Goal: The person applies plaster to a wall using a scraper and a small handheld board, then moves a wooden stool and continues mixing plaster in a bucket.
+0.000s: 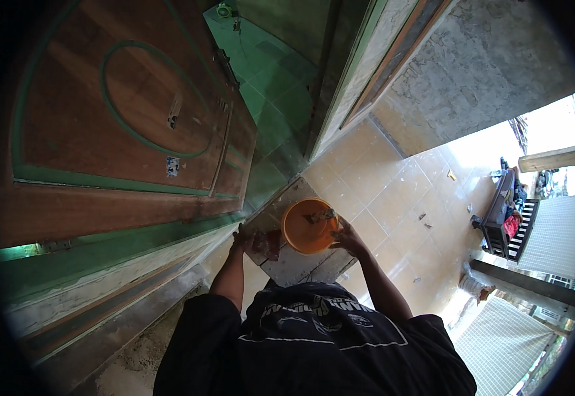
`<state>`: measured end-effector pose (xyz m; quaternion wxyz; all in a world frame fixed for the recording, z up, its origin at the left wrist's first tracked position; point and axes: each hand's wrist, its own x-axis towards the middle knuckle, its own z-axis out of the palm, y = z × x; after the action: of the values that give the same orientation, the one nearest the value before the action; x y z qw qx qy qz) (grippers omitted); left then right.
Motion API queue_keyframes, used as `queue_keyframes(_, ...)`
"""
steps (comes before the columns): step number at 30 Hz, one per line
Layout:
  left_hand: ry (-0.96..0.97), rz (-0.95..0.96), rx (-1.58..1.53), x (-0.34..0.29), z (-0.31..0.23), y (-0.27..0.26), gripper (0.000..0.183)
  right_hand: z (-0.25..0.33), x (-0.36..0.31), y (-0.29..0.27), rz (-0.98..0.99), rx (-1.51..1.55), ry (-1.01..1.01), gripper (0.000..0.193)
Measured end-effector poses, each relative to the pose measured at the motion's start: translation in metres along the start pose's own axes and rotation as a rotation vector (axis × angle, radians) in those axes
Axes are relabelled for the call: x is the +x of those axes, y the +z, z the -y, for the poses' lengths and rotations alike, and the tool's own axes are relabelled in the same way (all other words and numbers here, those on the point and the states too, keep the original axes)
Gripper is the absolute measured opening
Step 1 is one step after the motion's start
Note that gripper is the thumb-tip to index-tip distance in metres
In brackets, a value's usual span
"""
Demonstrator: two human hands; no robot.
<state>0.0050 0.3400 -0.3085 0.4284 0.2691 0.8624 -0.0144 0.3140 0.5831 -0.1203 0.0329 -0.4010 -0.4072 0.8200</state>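
An orange bucket (292,232) stands in front of me on a worn grey board-like surface (314,265). Inside it lies a small tool or stick (322,216) with a pale, crusted end; its kind is hard to make out. My right hand (348,239) grips the bucket's right rim, fingers bent over the edge. My left hand (239,237) is at the left edge of the grey surface, beside a dark reddish, flat piece (265,245) that may be cloth or plastic. Shadow hides how its fingers are closed.
A brown wooden door (149,105) with green trim stands at the left, next to a doorway onto a green-lit tiled floor (274,79). Beige tiles (393,198) with scattered scraps spread to the right. Farther right is a dark bench (498,214) with clothes on it.
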Motion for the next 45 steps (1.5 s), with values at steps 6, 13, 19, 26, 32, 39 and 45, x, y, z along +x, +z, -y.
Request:
queue_keyframes(6, 0.138, -0.371, -0.169, -0.097, -0.064, -0.057, 0.060, 0.032, -0.006, 0.036, -0.501, -0.822, -0.515, 0.062)
queue_keyframes(13, -0.114, -0.390, -0.300, -0.126, -0.044, -0.006, 0.064, 0.038, -0.005, 0.054, -0.493, -1.144, -0.640, 0.024)
queue_keyframes(19, -0.068, -0.190, -0.434, -0.110, -0.048, -0.012, 0.069, -0.039, 0.034, 0.037, -0.241, -1.346, -0.607, 0.030)
queue_keyframes(26, -0.143, -0.120, -0.185, -0.099, -0.043, -0.013, 0.072, 0.028, 0.023, 0.079, -0.305, -1.311, -0.607, 0.021)
queue_keyframes(32, -0.051, -0.299, -0.098, -0.099, -0.047, 0.002, 0.072, -0.002, 0.013, 0.086, -0.342, -1.343, -0.444, 0.018)
queue_keyframes(39, 0.120, -0.196, -0.250, -0.111, -0.043, -0.009, 0.047, 0.013, 0.020, 0.095, -0.455, -1.097, -0.524, 0.018)
queue_keyframes(45, 0.257, -0.125, -0.456, -0.129, -0.045, -0.023, 0.043, -0.011, 0.034, 0.076, -0.124, -1.093, -0.938, 0.021)
